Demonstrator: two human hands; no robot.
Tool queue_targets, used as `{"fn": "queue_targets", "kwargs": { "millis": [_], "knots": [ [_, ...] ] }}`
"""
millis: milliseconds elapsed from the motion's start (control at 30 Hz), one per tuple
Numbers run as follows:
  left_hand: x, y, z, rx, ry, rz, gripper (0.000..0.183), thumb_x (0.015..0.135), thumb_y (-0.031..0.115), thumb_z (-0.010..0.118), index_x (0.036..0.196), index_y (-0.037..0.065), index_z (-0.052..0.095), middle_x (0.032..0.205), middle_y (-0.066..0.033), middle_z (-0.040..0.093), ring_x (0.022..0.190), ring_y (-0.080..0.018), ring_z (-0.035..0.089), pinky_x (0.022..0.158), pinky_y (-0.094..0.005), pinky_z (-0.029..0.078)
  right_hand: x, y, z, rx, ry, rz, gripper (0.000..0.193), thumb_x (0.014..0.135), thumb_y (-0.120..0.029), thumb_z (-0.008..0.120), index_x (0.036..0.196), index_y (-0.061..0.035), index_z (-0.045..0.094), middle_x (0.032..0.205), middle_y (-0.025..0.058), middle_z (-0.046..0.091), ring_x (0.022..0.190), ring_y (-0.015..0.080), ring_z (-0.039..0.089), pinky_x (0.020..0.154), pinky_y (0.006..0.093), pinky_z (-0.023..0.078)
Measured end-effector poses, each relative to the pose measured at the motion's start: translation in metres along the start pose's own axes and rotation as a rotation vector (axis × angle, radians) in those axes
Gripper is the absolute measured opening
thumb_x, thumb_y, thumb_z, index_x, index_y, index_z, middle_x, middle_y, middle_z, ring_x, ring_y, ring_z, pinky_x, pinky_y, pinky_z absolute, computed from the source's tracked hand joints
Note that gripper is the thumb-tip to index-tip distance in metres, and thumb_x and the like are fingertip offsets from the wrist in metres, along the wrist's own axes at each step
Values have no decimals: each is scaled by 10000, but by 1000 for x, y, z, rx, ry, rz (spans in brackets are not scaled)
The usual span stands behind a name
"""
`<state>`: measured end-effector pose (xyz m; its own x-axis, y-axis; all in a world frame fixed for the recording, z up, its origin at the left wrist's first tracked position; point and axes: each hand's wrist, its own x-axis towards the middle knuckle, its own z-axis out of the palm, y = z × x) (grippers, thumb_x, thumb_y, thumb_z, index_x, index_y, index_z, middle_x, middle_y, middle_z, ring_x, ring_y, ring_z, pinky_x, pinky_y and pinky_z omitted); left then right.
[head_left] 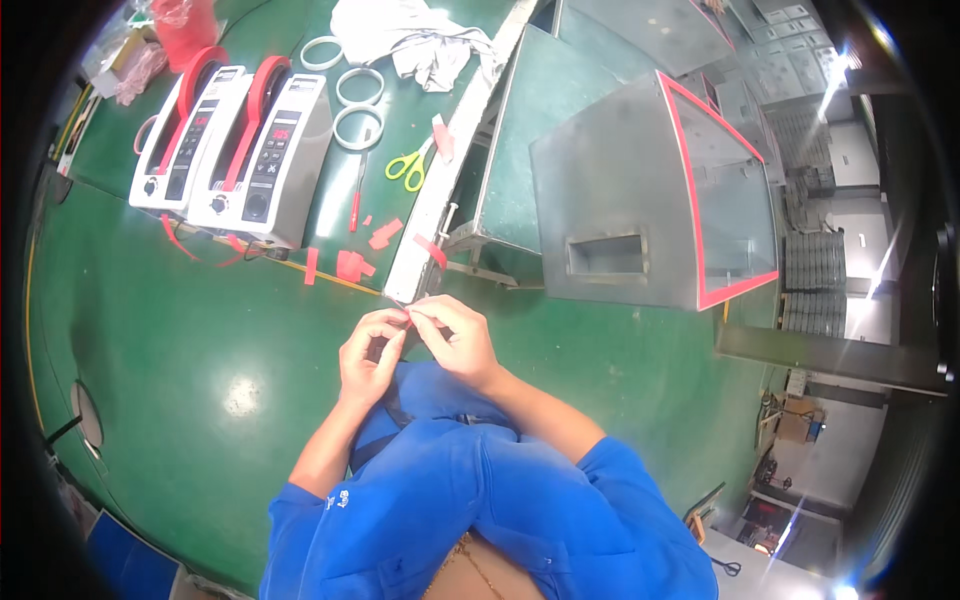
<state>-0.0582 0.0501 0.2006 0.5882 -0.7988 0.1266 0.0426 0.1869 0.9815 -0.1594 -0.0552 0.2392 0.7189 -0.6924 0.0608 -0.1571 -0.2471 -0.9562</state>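
My left hand (369, 352) and my right hand (456, 338) meet fingertip to fingertip in front of my body, at the near end of a long pale bar (408, 272). Both are closed in a pinch on a small red strip, apparently tape, mostly hidden by the fingers. One red strip (431, 250) lies across the bar just beyond my hands. More red tape pieces (352, 266) stick to the green table (330, 215) on the left. Yellow-green scissors (408, 170) and a thin tool with a red handle (355, 208) lie farther up.
Two white tape dispensers (262, 180) loaded with red tape stand at the left. Pale empty tape rings (359, 128) and a white cloth (415, 45) lie behind. To the right, a grey metal housing (610, 190) with a red-edged opening rests on another green-topped table (520, 130).
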Motion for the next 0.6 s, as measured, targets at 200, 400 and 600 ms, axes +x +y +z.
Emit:
{"fn": "queue_targets", "kwargs": {
  "millis": [200, 400, 600],
  "knots": [
    [-12, -9, 0, 56, 43, -25, 65, 770, -49, 607, 795, -6, 565, 948, -120, 617, 932, -198, 564, 809, -300, 445, -2, 0, 6, -185, 16, -84, 64, 770, 38, 594, 830, 16, 599, 802, 115, 600, 664, 160, 594, 575, 241, 473],
    [-23, -7, 3, -580, 144, -332, 29, 861, 18, 543, 867, -1, 522, 1033, -147, 558, 832, -168, 585, 739, -276, 491, -7, 1, 14, 98, -9, 187, 75, 876, -27, 509, 891, 21, 564, 768, 36, 587, 681, 68, 562, 607, 209, 459],
    [-31, -8, -1, -836, 294, -420, 87, 863, 68, 560, 910, 3, 525, 1021, -134, 580, 761, -160, 602, 722, -265, 502, -2, 4, 16, 218, -12, 333, 131, 908, -87, 491, 912, 29, 552, 765, 57, 597, 660, 87, 567, 600, 222, 480]
  ]
}}
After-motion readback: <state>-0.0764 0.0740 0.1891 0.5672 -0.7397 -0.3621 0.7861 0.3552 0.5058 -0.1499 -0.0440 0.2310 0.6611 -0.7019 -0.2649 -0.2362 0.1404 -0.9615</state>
